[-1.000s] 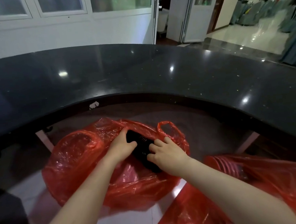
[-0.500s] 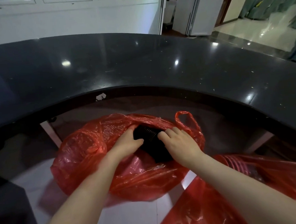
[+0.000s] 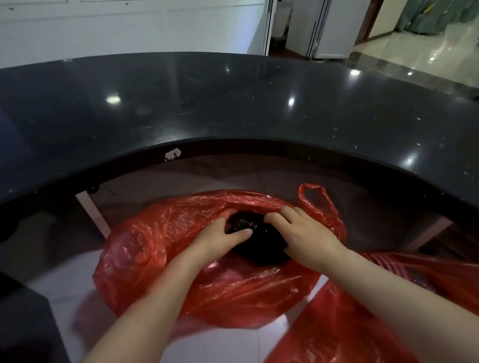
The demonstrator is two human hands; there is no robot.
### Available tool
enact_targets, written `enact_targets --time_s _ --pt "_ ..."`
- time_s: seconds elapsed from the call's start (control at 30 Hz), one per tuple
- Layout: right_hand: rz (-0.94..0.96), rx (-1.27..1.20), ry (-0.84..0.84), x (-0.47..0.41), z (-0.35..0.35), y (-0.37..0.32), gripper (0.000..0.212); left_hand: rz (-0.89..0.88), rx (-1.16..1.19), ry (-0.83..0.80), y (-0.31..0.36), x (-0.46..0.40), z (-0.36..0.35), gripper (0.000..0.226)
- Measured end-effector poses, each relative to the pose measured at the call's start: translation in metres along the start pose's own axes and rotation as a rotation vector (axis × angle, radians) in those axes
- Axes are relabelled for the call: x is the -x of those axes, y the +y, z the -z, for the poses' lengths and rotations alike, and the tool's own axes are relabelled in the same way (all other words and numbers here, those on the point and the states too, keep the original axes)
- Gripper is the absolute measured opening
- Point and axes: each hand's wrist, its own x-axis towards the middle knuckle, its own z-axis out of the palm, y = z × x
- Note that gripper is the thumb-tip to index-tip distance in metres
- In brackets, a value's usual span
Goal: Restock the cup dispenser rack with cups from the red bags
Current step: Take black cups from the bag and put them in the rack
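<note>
- Cups (image 3: 252,233), head view: we see a dark, ribbed, nested stack lying on its side in the mouth of the nearer red bag (image 3: 162,248), which sits on the floor below the black counter (image 3: 224,100).
- Left hand (image 3: 220,236): fingers curl over the stack's left end, thumb laid across the ribs; we judge that it grips the cups.
- Right hand (image 3: 306,233): fingers curl over the stack's right flank, pressing against it; it grips the cups too.
- Second bag (image 3: 351,332): lies at lower right, with a red ribbed stack showing through its film.
- Handling, as we judge it: a nested stack of this kind should be light but loosely joined, so it can bend or separate mid-length. Thin walls will crush under a hard squeeze.
- Hold points: we recommend one hand near each end, with pressure directed inward along the stack's axis.
- Bag film: soft, slippery and clinging; we expect it to drag on the rims during withdrawal.
- Dispenser rack: not in view.
</note>
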Motion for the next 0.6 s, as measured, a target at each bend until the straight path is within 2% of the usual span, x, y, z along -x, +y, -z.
enact_targets --time_s 0.07,0.17,0.23,0.3,0.4,0.43,0.53,0.6 --pt "0.027 0.037 -0.047 0.003 0.005 0.004 0.077 -0.036 -0.012 -0.02 0.002 0.008 -0.001 0.069" --pt "0.137 0.175 -0.095 0.005 0.011 0.006 0.105 -0.075 0.033 -0.038 0.01 0.02 -0.003 0.052" --pt "0.252 0.253 -0.14 0.007 0.011 0.004 0.114 -0.081 0.057 -0.06 0.016 0.025 -0.006 0.045" --pt "0.363 0.297 -0.168 0.008 0.006 0.001 0.114 -0.056 0.179 -0.109 0.023 0.031 -0.008 0.044" --pt "0.395 0.285 -0.167 0.01 0.0 -0.004 0.109 0.049 0.379 -0.148 0.03 0.039 -0.007 0.074" --pt "0.376 0.287 -0.171 0.01 -0.001 -0.005 0.107 0.041 0.384 -0.133 0.031 0.041 -0.007 0.076" --pt "0.344 0.323 -0.186 0.009 0.003 -0.003 0.105 0.016 0.37 -0.046 0.034 0.047 -0.011 0.062" --pt "0.354 0.376 -0.184 0.01 0.008 -0.003 0.111 0.014 0.374 -0.026 0.037 0.049 -0.013 0.067"
